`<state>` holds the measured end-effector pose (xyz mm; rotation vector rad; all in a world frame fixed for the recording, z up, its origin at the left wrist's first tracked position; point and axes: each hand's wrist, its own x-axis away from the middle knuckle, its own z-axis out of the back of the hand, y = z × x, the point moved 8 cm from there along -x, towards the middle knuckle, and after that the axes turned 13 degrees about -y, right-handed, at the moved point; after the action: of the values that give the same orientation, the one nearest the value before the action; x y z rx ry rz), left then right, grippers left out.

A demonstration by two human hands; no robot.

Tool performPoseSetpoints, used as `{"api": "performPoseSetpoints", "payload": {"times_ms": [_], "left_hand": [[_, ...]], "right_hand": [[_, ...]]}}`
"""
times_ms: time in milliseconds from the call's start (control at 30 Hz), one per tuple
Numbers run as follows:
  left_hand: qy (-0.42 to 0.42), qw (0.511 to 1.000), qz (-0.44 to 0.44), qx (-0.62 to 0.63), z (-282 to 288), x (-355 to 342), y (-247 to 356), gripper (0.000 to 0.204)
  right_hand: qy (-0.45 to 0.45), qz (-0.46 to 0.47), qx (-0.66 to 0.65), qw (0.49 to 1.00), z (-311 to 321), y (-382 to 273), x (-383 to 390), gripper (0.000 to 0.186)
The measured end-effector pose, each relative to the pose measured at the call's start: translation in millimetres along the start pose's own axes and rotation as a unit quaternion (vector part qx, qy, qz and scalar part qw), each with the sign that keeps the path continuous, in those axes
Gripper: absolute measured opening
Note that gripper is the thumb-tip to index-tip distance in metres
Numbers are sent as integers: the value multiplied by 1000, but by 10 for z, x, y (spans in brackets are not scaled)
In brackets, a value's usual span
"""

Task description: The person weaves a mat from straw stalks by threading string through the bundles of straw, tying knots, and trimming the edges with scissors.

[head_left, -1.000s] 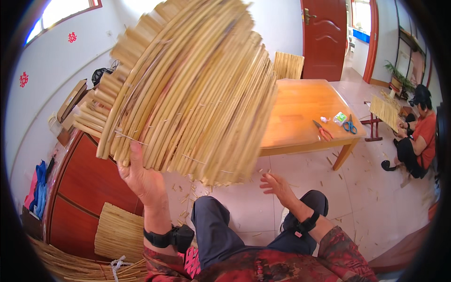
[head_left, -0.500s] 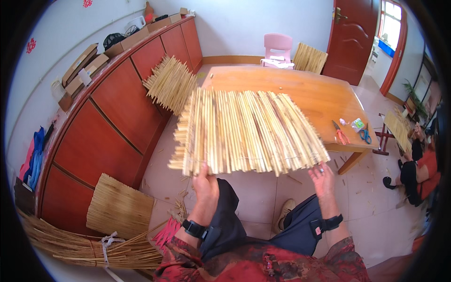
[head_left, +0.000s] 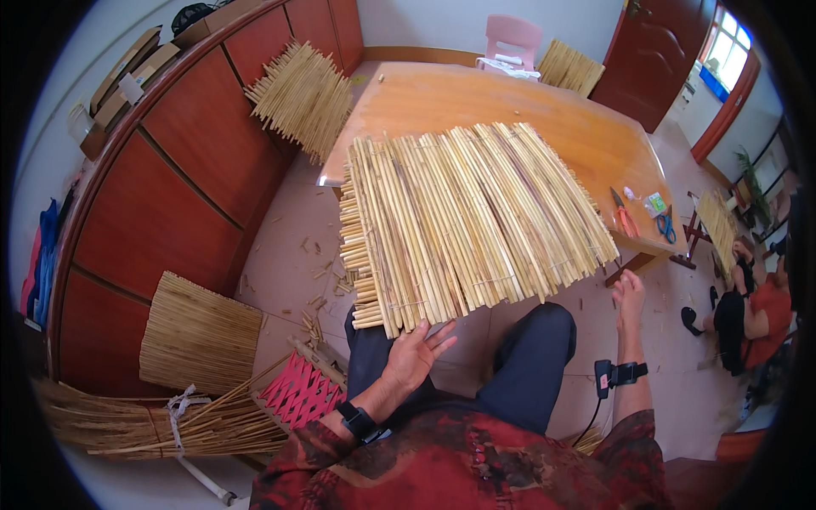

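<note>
A mat of pale, straight reed stalks point(head_left: 472, 217), tied with thin cords, lies across my knees and the near edge of the orange wooden table point(head_left: 425, 93); its left end is ragged. My left hand point(head_left: 412, 357) is at the mat's lower left edge, fingers spread, thumb up against the stalk ends. My right hand point(head_left: 627, 297) is off the mat, just beyond its lower right corner, with fingers loosely bent and apart. Orange-handled pliers point(head_left: 626, 219) and blue scissors point(head_left: 665, 226) lie at the table's right end beside small packets.
Red cabinets point(head_left: 183, 149) line the left, with reed mats point(head_left: 200, 331) against them. A tied reed bundle point(head_left: 110, 416) lies lower left, by a pink webbed stool point(head_left: 297, 382). Behind the table stands a pink chair point(head_left: 510, 42). At right a co-worker point(head_left: 765, 314) holds another mat point(head_left: 714, 225).
The mat has come down from raised in my hands onto my knees and the table edge. My right hand has moved right, away from its edge. The view has tilted downward.
</note>
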<state>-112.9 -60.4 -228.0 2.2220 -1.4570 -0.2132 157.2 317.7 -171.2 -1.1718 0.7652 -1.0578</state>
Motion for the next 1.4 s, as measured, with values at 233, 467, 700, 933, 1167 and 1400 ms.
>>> {"api": "performPoseSetpoints", "payload": {"times_ms": [233,467,700,933,1167,1400], "left_hand": [[-49,984,126,-119,65,69,-92,41],[-137,897,279,-315,128,424,6,37],[-140,839,301,-431,206,489,114,34],[-198,785,321,-492,59,285,46,33],[-305,671,286,-612,-342,311,-131,33],[-369,731,253,-516,-861,375,416,31]], "right_hand": [[52,168,302,937,292,-439,-489,20],[100,190,385,897,-79,-739,-764,18],[42,130,526,839,-269,-525,-1489,23],[-3,157,581,798,306,-125,-1939,35],[-80,-52,-25,995,346,261,-1544,20],[-266,-38,-363,892,-765,-743,130,32]]}}
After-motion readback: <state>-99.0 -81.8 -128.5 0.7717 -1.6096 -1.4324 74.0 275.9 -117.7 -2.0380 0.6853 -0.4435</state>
